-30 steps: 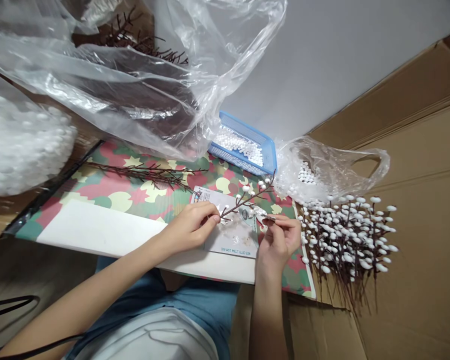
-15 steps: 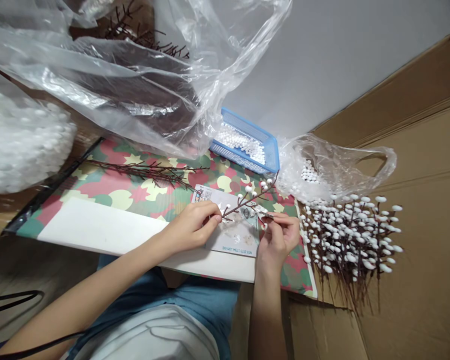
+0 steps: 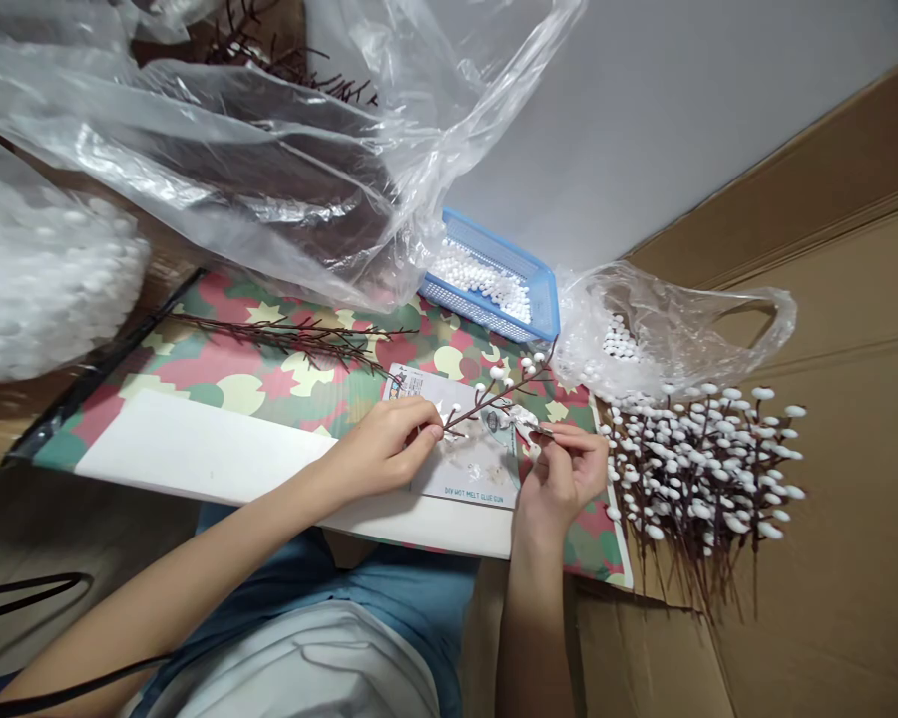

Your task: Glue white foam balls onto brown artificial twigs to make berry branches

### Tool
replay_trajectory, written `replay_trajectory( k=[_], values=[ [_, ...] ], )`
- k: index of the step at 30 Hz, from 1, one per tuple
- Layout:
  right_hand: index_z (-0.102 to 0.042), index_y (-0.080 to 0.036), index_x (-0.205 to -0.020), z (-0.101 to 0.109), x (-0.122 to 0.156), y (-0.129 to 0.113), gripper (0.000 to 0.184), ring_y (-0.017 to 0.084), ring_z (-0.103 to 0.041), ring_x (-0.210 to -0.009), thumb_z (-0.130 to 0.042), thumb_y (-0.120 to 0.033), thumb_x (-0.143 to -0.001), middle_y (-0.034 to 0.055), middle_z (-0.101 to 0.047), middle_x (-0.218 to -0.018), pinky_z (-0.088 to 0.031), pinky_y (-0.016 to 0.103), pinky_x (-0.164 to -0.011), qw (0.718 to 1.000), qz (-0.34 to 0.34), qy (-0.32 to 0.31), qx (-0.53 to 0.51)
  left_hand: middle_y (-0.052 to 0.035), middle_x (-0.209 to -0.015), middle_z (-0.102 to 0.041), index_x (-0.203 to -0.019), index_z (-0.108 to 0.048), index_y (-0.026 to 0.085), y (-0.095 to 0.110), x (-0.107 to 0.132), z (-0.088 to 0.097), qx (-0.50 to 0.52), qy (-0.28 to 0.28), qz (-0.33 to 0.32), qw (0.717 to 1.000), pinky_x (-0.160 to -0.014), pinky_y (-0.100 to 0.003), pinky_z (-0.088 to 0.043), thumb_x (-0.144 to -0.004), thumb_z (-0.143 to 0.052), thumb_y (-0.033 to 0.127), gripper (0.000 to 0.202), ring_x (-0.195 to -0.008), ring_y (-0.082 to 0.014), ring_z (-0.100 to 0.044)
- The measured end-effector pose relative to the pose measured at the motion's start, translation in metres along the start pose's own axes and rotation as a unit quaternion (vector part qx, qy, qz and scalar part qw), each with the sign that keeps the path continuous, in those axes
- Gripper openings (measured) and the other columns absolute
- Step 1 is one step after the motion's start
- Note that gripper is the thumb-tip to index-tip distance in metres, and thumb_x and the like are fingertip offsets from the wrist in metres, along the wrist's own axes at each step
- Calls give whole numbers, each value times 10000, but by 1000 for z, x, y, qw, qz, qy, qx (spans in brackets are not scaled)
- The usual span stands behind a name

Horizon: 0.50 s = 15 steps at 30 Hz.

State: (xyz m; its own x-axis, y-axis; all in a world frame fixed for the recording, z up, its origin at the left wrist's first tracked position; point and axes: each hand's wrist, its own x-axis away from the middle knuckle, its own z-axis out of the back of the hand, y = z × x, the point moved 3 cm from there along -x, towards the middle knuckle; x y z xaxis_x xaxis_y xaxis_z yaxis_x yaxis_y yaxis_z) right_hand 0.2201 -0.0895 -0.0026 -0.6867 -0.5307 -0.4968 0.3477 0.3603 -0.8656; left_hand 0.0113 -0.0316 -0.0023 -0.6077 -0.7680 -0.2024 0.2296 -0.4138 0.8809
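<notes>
My left hand [image 3: 400, 439] pinches the lower end of a thin brown artificial branch [image 3: 486, 397]. The branch slants up to the right, with several white berries [image 3: 497, 373] on its twigs. To the right of it, my right hand [image 3: 565, 469] is closed around a small thin object [image 3: 540, 430] whose kind I cannot make out. Its tip lies beside a crumpled whitish lump [image 3: 522, 417]. Below both hands is a printed glue gun card [image 3: 464, 481] with glossy residue on it.
Bare brown branches [image 3: 291, 339] lie on the patterned cloth. A blue basket [image 3: 539, 309] holds white berries. Finished berry branches [image 3: 703, 469] are piled at right beside a clear bag [image 3: 666, 329]. A large plastic bag [image 3: 254, 189] and a sack of white balls [image 3: 37, 289] stand left.
My right hand has moved slightly right, drawing the thin object a little away from the branch. My left hand and the branch have stayed almost in place.
</notes>
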Motion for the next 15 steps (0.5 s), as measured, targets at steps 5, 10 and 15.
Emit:
replay_trajectory(
  k=[5, 10, 15],
  values=[
    [-556, -198, -681, -5, 3, -4, 133, 152, -620, -724, -571, -69, -647, -19, -600, -712, -484, 302, -658, 996, 85, -2, 26, -10, -736, -582, -781, -579, 155, 0, 0, -1, -3, -9, 5, 1000, -646, -242, -376, -905, -437, 154, 188, -686, -134, -530],
    [-553, -213, -722, -4, 6, -3, 142, 169, -630, -739, -600, -84, -685, -20, -607, -741, -494, 345, -694, 985, 152, 0, 81, -7, -727, -583, -778, -579, 157, -1, 1, 0, 2, -10, 10, 1000, -648, -245, -379, -911, -433, 172, 198, -682, -135, -533],
    [-557, -212, -729, 2, 4, -1, 127, 178, -629, -752, -606, -98, -705, -10, -615, -765, -488, 355, -697, 981, 163, 12, 101, -5, -725, -584, -780, -584, 159, 0, 0, 1, 6, -11, 11, 1000, -637, -241, -374, -913, -434, 171, 201, -671, -132, -528]
  ],
)
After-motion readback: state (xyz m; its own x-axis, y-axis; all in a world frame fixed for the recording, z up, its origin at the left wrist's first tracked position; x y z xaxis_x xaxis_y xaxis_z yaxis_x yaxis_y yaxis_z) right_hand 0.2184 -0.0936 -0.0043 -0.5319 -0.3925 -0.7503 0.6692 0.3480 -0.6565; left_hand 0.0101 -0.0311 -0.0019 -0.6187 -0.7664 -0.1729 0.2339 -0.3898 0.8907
